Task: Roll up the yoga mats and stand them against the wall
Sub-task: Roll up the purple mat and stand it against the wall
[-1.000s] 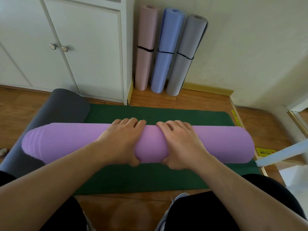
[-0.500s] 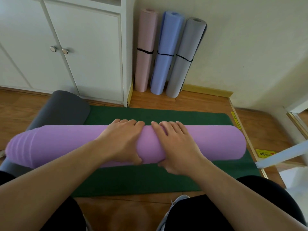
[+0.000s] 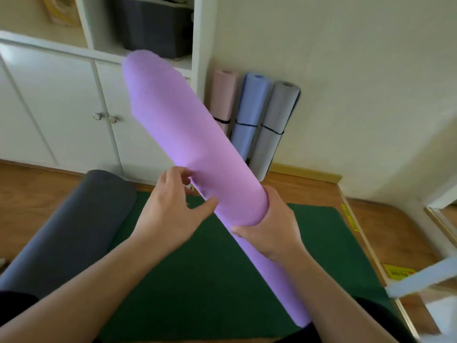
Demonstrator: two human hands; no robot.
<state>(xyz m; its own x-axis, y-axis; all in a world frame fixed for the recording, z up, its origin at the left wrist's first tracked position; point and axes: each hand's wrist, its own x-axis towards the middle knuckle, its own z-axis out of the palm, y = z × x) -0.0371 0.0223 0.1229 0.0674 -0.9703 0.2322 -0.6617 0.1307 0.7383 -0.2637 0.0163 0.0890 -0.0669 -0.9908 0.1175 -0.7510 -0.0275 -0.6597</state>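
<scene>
Looking down from the head cam, the rolled purple mat [image 3: 197, 154] is seen lifted off the floor and tilted on a diagonal, top end up near the white cabinet [image 3: 61, 107], bottom end down by the person's lap on the right. It's a bit motion-blurred at the top, so the upper edge isn't crisp.

The right hand [image 3: 269, 226] is wrapped round the lower part of the roll from the right, thumb across the front, fingers curled behind it, so a proper grip is had there. The left hand [image 3: 173, 204] is held just beside the roll on the left, fingers loosely spread, with thumb tip and fingertips touching the roll's side; nothing looks properly clamped by that one.

Underneath, a green mat [image 3: 197, 280] is laid flat on the wooden floor [image 3: 37, 189]. A dark grey mat [image 3: 69, 231] is lying rolled along the green one's left edge, running toward the cabinet.

Against the wall [image 3: 346, 82] in the corner, three rolled mats are stood upright side by side and touching: a pink mat [image 3: 223, 95], a blue mat [image 3: 252, 107] and a light grey mat [image 3: 277, 120]. Each is cinched with a thin black band around the middle.

A dark storage bin [image 3: 153, 23] is tucked in the open shelf above the cabinet doors. A yellow sticker [image 3: 398, 271] is stuck on the floor at right, partly covered by a blurry pale strip.
</scene>
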